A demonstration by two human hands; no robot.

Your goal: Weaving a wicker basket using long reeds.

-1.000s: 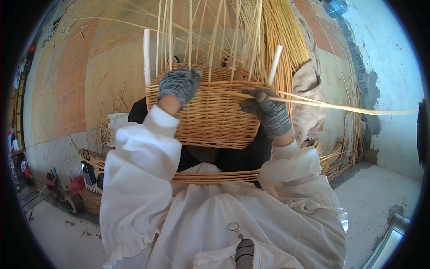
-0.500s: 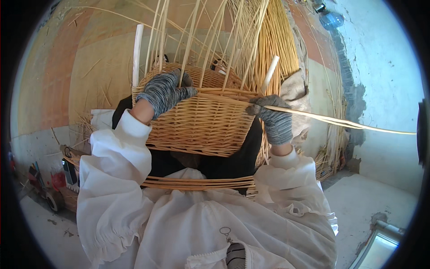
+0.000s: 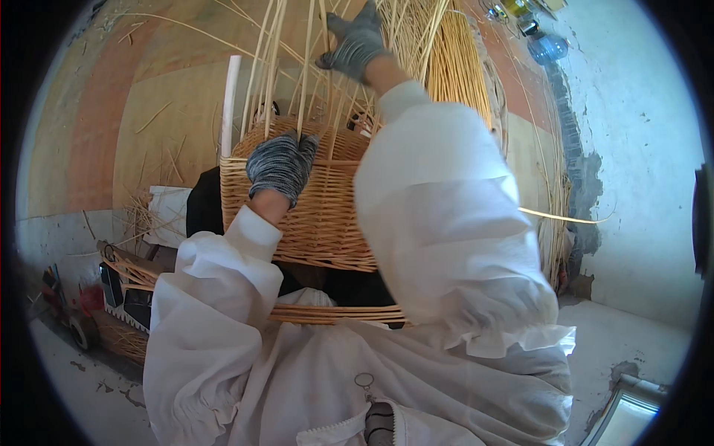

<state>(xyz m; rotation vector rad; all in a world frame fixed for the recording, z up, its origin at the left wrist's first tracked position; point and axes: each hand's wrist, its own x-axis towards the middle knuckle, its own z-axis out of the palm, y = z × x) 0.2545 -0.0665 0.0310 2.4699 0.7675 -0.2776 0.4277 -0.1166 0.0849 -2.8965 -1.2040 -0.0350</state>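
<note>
A half-woven wicker basket (image 3: pixel 327 215) rests across my lap, with tall upright stakes (image 3: pixel 303 82) rising from its rim. My left hand (image 3: pixel 282 167), in a grey knitted glove, is closed over the near rim at the foot of a stake. Farther out, my right hand (image 3: pixel 358 46), gloved alike, reaches among the upper stakes with its fingers spread around them. My right sleeve hides the basket's right side. Past that sleeve sticks out the end of a long pale willow strand (image 3: pixel 561 216).
A pale stick (image 3: pixel 231 104) stands at the basket's left corner. Beyond it on the right lies a bundle of willow rods (image 3: pixel 457 70). A blue plastic bottle (image 3: pixel 548 48) is by the wall. Tools and a wheeled thing (image 3: pixel 82 327) sit at the left; wicker scraps litter the floor.
My right hand has let go of the long strand and swung up and forward to the stakes. My left hand stays on the rim, slightly lower and farther right in the picture.
</note>
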